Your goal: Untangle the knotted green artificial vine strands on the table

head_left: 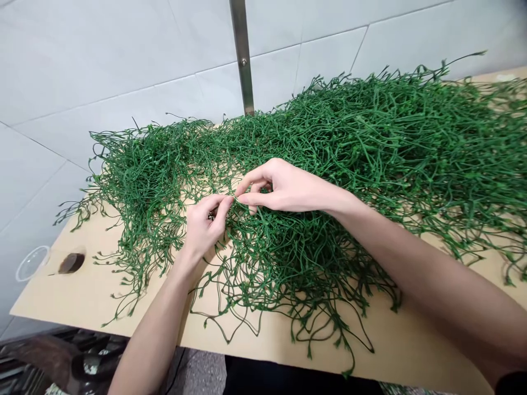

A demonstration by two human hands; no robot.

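My left hand [206,222] pinches thumb and forefinger together over the middle of the table. Its fingertips meet those of my right hand [275,189], which also pinches with thumb and forefinger, the other fingers curled behind. A tiny pale-green bit shows between the two pinches, apparently part of a thin green stem; most of it is hidden by the fingers. Beneath and around both hands lies a loose, tangled heap of thin green stems [313,247] with small branched tips, looking like artificial plant parts.
A much thicker bank of green stems [391,131] covers the back and right of the tan tabletop [61,299]. At the left edge are a small cup of dark brown liquid [71,263] and a clear round lid [33,263]. A metal post [242,60] stands against the tiled wall [123,49].
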